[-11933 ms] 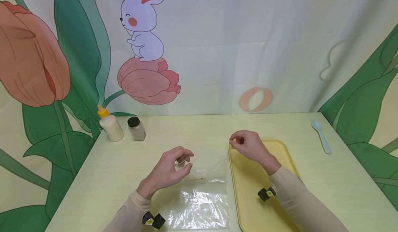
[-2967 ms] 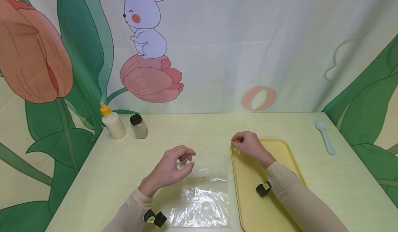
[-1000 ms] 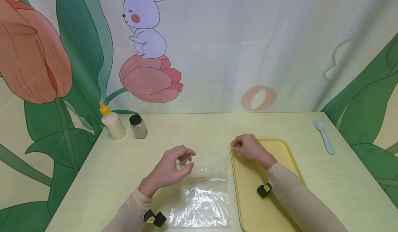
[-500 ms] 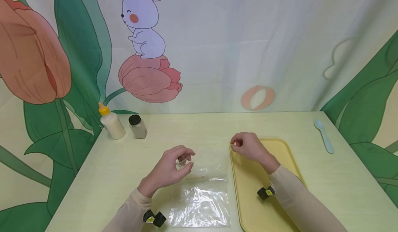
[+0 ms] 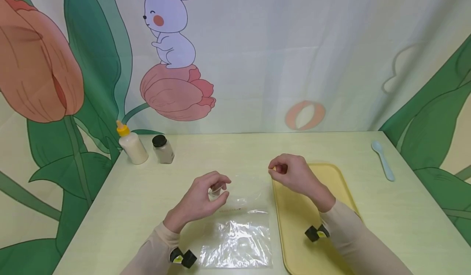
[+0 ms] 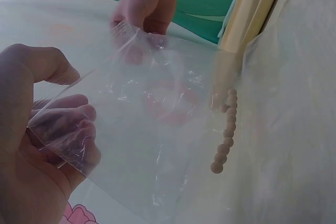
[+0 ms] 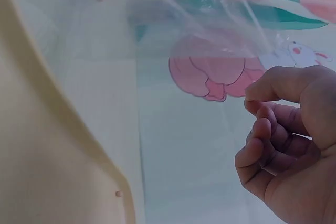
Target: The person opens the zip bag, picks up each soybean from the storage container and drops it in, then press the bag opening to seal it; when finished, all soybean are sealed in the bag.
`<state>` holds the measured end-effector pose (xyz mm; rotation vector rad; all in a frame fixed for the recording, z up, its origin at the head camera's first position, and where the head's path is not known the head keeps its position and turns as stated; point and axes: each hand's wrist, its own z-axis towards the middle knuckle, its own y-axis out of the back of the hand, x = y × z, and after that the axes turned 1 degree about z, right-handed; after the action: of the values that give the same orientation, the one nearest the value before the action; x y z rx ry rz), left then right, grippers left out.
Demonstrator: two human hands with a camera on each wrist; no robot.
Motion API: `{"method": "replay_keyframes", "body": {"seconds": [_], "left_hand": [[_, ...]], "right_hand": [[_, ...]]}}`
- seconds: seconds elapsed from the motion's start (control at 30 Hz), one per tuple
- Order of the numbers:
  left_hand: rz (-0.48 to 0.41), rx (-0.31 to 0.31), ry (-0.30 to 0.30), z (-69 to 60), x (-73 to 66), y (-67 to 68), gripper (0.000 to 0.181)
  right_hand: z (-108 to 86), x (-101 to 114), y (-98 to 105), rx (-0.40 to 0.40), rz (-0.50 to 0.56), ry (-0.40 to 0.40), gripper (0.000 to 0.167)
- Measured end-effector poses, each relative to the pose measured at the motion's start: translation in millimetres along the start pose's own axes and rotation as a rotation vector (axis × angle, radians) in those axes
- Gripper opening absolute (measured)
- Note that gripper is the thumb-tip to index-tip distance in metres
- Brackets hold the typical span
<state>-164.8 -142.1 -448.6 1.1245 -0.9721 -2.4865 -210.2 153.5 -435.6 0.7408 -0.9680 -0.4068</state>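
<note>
A clear plastic bag (image 5: 235, 242) lies on the table, its far edge lifted by my left hand (image 5: 198, 197), which pinches the film between thumb and curled fingers. Through the film in the left wrist view shows a row of small brown beads (image 6: 229, 135); whether they lie inside or under it I cannot tell. My right hand (image 5: 294, 174) hovers over the far left corner of the yellow tray (image 5: 301, 246). Its thumb and index finger pinch a tiny bead (image 7: 248, 98), mostly hidden by the fingertips. Another bead (image 7: 118, 193) sits near the tray's rim.
A white bottle (image 5: 134, 149) with a yellow nozzle cap and a black-lidded jar (image 5: 163, 150) stand at the back left. A pale blue spoon (image 5: 383, 162) lies at the right. Behind the table's far edge hangs a printed curtain (image 5: 250, 58).
From pinching at the tray's far left corner, my right hand has lifted slightly up and to the left. The left hand keeps the bag as before.
</note>
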Motion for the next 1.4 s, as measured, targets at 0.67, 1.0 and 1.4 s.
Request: {"method": "replay_keyframes", "body": {"seconds": [0.67,1.0,1.4], "left_hand": [[-0.001,-0.012,-0.022,1.2,1.3,-0.1,0.019],[-0.010,-0.012,-0.022,1.0,1.6,-0.6,0.020],[-0.009,-0.013,-0.016,0.5,1.5,-0.5,0.019]], "right_hand": [[-11.6,34,2,-0.052,0.108,0.307,0.003],[-11.8,41,1,-0.038,0.108,0.316,0.009],[-11.6,40,1,-0.048,0.099,0.307,0.007]]}}
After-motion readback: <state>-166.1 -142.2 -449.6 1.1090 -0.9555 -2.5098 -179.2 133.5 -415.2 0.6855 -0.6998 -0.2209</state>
